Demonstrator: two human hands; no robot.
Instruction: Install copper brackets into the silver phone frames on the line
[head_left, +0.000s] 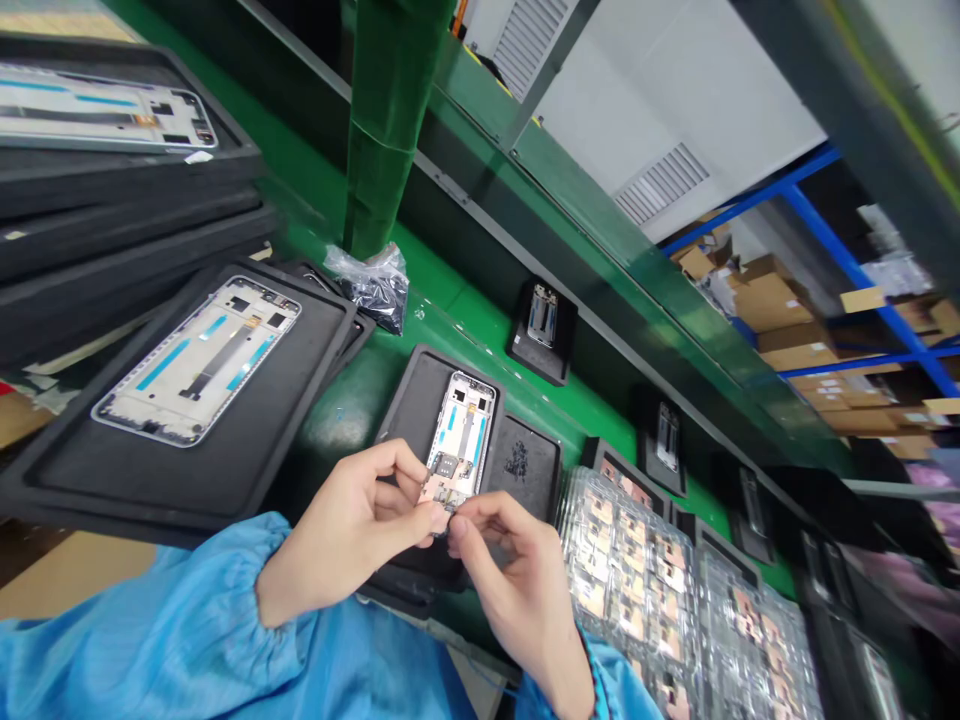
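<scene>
My left hand (352, 530) and my right hand (517, 585) meet over the near end of a white phone frame (466, 425) that lies in a black tray (420, 400). Both pinch a small copper-coloured circuit part (439, 495) held against the frame's lower end. The fingers of each hand are closed on it. Blue sleeves cover both forearms.
A larger black tray (90, 470) with another phone frame (202, 360) sits to the left, below stacked trays (112, 190). A small tray of dark screws (525, 462), clear blister packs of parts (637, 560), a plastic bag (375, 285), a green post (386, 120) and more fixtures (541, 320) line the green bench.
</scene>
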